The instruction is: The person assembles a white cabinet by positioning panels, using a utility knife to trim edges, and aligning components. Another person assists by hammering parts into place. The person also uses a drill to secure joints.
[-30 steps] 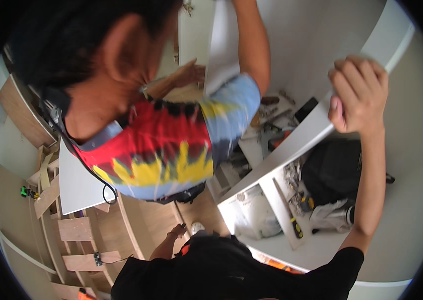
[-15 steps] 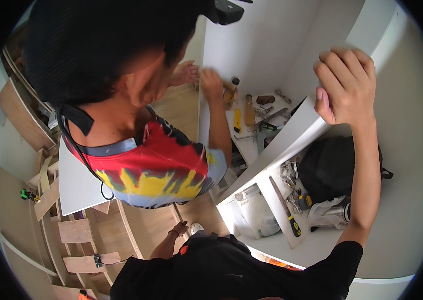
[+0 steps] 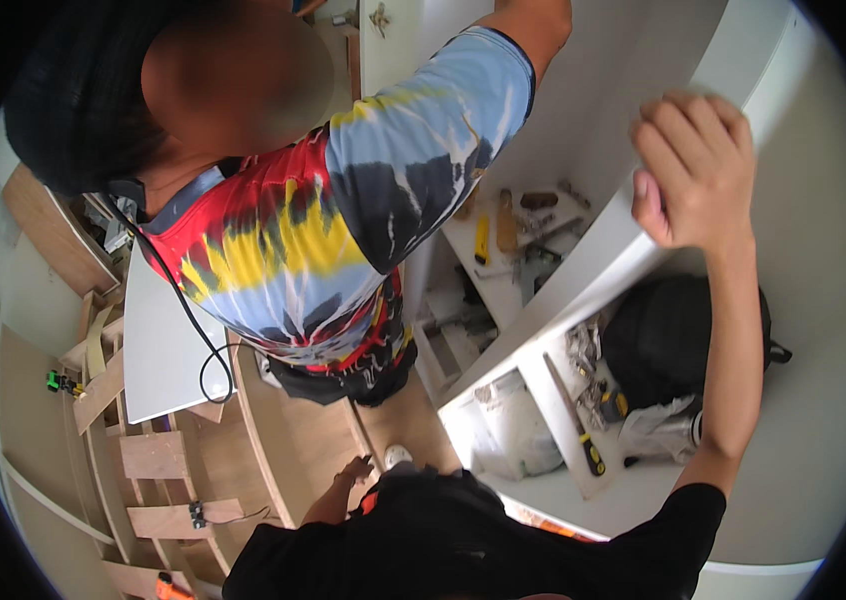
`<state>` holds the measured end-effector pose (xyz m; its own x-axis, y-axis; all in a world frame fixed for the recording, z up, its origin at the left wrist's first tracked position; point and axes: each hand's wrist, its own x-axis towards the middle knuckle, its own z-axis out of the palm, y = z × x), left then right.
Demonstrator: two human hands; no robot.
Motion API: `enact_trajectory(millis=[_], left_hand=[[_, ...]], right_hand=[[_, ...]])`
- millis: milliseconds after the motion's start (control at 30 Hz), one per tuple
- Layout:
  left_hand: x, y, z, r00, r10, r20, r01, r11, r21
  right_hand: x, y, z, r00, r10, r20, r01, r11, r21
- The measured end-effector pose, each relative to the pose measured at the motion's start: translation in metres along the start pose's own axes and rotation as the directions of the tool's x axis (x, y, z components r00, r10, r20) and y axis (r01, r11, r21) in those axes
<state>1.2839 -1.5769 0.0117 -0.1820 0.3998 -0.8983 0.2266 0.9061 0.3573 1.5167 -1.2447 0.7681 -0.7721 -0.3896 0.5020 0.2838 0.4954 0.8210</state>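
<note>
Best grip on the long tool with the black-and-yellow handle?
By the handle, probably from above on the wearer's near side: the long tool lies flat, handle toward the wearer, slim blade pointing away, and nothing covers the thicker grip end.

Black shirt (image 3: 473, 553): bore a small pale mark on its front, too small to read.
White panel (image 3: 585, 290): carried nothing legible.
Tape measure (image 3: 614, 405): lay behind the cabinet's (image 3: 543, 490) front edge; any print was too small.
Co-worker's shirt (image 3: 273, 255): showed coloured patches, with nothing readable.
</note>
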Motion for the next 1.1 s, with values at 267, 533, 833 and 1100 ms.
enact_trajectory(millis=[267,533,833,1100], left_hand=[[0.014,0.005,0.008,0.997,0.066,-0.043,-0.065,0.998,0.019],[-0.055,0.113,0.011,0.6,0.698,-0.391,-0.689,0.699,0.191],[-0.163,0.326,-0.019,0.128,0.88,-0.457,-0.922,0.276,0.273],[-0.14,0.51,-0.061,-0.171,0.853,-0.493,-0.705,0.243,0.666]], right_hand=[[0.001,-0.001,0.001,1.0,0.018,-0.008,-0.018,1.0,-0.006],[0.0,-0.002,0.001,1.0,-0.02,0.01,0.02,0.998,-0.055],[-0.003,0.0,0.003,0.997,-0.044,0.056,0.05,0.994,-0.102],[0.0,0.002,0.002,0.997,-0.054,0.047,0.058,0.995,-0.084]])
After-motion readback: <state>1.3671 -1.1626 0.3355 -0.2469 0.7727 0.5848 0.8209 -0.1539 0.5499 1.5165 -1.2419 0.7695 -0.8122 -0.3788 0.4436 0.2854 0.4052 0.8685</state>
